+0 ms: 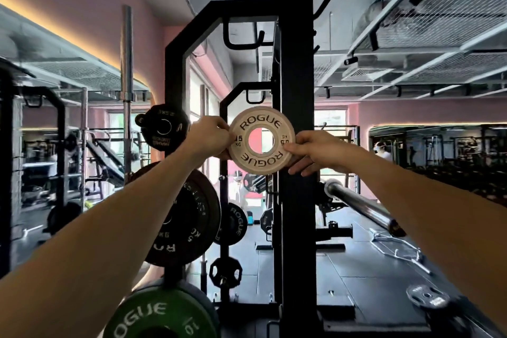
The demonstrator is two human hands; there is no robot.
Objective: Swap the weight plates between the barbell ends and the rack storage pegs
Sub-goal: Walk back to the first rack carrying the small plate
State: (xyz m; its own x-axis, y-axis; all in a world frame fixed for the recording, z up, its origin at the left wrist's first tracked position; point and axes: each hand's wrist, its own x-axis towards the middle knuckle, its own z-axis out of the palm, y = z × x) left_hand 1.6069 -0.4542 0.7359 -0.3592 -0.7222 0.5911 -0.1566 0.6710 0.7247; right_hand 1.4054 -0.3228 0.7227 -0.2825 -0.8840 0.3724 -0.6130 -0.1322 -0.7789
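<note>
A gym with pink walls, a mesh ceiling and a dark rubber floor (370, 269) surrounds a black steel rack (296, 90), beside which a chrome barbell sleeve (359, 204) juts out bare at the right. The left hand (208, 137) and right hand (315, 151) each pinch an edge of a small pale round weight plate (262, 140), held up in front of the rack upright and printed "ROGUE" twice, with what looks like "0.5 KG". On the rack's left pegs hang a small black plate (162, 132), a large black "ROGUE" plate (189, 217) marked "5 KG", and a green "ROGUE" plate (164, 313) marked "10".
</note>
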